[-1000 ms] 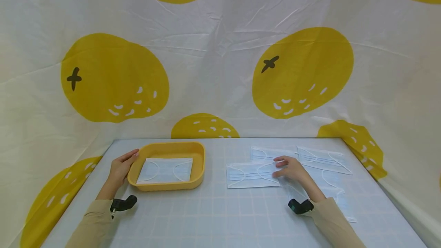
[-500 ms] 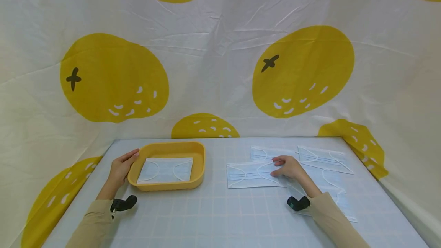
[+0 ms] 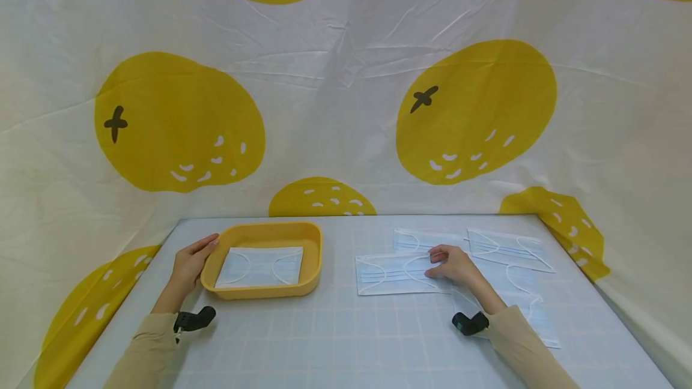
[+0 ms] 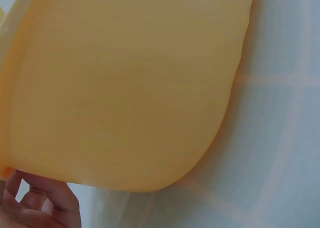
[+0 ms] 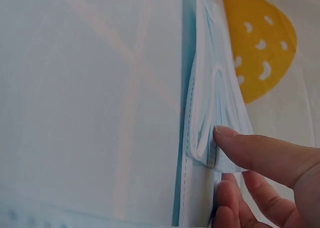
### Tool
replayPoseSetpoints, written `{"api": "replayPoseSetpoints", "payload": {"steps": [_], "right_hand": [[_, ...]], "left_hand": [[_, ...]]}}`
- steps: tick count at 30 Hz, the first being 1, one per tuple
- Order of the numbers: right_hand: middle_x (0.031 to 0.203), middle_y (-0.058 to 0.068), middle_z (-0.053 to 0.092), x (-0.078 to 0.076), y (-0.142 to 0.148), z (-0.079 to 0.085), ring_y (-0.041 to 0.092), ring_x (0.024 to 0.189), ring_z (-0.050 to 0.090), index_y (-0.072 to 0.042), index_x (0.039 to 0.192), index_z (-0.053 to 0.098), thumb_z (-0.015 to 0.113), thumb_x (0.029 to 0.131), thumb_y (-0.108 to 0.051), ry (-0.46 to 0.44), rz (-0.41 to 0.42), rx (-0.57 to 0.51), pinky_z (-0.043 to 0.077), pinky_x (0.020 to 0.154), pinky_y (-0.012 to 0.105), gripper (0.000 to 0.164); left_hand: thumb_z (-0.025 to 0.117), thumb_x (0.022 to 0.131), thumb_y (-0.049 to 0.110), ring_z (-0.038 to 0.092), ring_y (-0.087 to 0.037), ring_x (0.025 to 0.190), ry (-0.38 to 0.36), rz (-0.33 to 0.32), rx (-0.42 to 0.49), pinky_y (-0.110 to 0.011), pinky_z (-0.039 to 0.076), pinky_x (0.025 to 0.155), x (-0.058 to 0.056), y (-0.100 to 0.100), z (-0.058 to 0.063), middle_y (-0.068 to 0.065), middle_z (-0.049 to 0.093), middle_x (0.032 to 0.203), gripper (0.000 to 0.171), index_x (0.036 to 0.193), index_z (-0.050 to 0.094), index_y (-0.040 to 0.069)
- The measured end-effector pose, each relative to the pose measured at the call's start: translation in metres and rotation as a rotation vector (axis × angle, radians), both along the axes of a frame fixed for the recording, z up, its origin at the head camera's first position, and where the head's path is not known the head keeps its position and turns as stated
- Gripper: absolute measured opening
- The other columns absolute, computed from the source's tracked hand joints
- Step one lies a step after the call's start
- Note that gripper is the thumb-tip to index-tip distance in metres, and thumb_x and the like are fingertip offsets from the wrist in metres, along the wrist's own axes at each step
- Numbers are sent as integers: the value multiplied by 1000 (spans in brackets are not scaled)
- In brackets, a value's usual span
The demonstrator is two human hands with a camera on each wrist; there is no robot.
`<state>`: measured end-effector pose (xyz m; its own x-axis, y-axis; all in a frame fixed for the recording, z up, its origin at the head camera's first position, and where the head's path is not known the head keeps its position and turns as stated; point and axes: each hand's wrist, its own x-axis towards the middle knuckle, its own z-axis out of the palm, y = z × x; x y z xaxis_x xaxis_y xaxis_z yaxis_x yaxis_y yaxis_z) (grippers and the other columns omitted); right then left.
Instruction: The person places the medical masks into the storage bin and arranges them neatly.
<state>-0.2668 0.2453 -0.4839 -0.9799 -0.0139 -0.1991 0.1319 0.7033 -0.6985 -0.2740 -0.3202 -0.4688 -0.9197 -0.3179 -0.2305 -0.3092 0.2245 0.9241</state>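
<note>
The pale-blue, pleated, rectangular face mask with white ear loops lies between the hands on the pale-blue, grid-patterned counter, its long axis running left to right, toward the yellow, rounded-rectangular tray. The right hand is nearer: it pinches the mask's right end, thumb above. The left hand, well apart from the mask, grips the tray's left rim. A whitish face mask lies inside the tray.

Lower left, a beige cloth sleeve and curved black wrist camera; lower right, a matching sleeve and second camera.
</note>
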Motion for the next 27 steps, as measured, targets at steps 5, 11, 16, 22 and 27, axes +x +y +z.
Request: {"api": "replayPoseSetpoints", "payload": {"steps": [5, 11, 16, 22, 27], "right_hand": [[100, 14, 68, 2, 2, 1, 22, 88, 60, 3, 116, 60, 83, 73, -12, 8, 29, -7, 51, 76, 36, 52], [97, 11, 68, 3, 2, 3, 21, 87, 57, 6, 120, 60, 81, 75, -15, 0, 63, 4, 50, 80, 35, 54], [99, 12, 68, 4, 5, 1, 22, 88, 54, 5, 114, 64, 81, 76, -17, 34, 105, 15, 49, 82, 38, 47], [102, 14, 67, 3, 8, -5, 19, 81, 53, 4, 115, 62, 80, 77, -18, 86, 151, -16, 46, 71, 28, 47], [101, 13, 67, 5, 8, -5, 18, 84, 58, 7, 121, 58, 81, 77, -17, 90, 143, -43, 51, 75, 31, 55]], "left_hand": [[59, 92, 45, 49, 12, 95, -4, 6, 4, -2, 48, 71, -1, 0, 0, -13, 38, 151, 64, 143, 45, 9], [58, 94, 42, 50, 10, 98, -1, 1, 4, -2, 48, 72, 0, 0, 1, -11, 38, 152, 61, 144, 44, 9], [60, 92, 43, 49, 16, 88, 8, 4, 11, -3, 48, 74, 1, 0, 0, -6, 42, 150, 63, 143, 45, 9], [61, 91, 44, 49, 17, 85, 15, 4, 6, -3, 48, 73, 1, 0, 0, -9, 41, 150, 64, 142, 46, 8], [61, 91, 45, 48, 17, 85, 12, 9, -4, -2, 47, 72, 1, 0, 0, -3, 46, 147, 64, 142, 46, 9]]}}
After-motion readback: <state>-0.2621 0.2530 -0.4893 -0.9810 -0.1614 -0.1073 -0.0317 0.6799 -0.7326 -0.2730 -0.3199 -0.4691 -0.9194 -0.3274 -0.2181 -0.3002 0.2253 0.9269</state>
